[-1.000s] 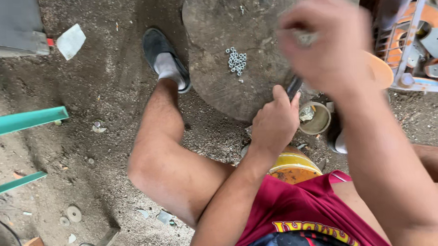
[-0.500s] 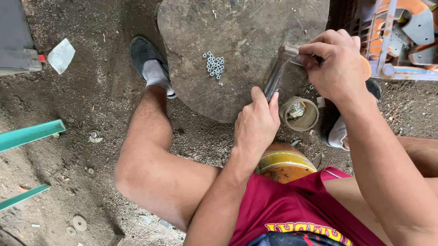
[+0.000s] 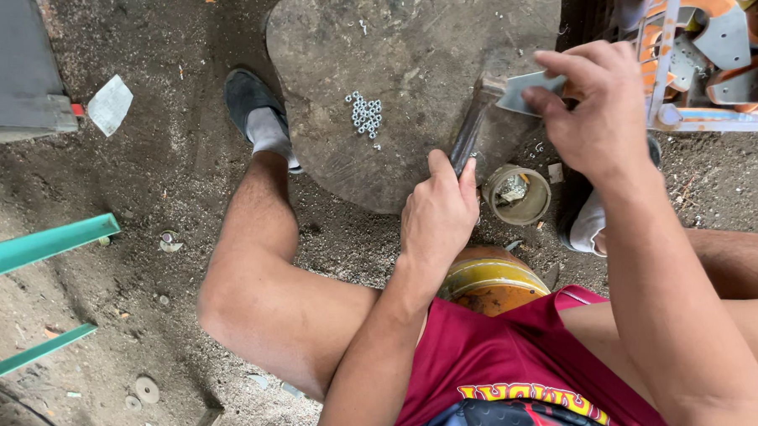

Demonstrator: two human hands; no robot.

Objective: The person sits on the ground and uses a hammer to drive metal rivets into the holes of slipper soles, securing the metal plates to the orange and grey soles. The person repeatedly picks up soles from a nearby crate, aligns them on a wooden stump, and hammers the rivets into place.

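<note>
1. One round grey stone slab (image 3: 416,77) lies on the dirt as a work surface between the person's feet.
2. Left hand (image 3: 436,215) is clenched around a long dark metal bar (image 3: 470,134), bracing it slanted on the slab.
3. Right hand (image 3: 598,104) pinches a flat grey metal plate (image 3: 526,90) at the bar's top end.
4. Small silver nuts (image 3: 365,114) sit clustered on the slab, within reach.
</note>
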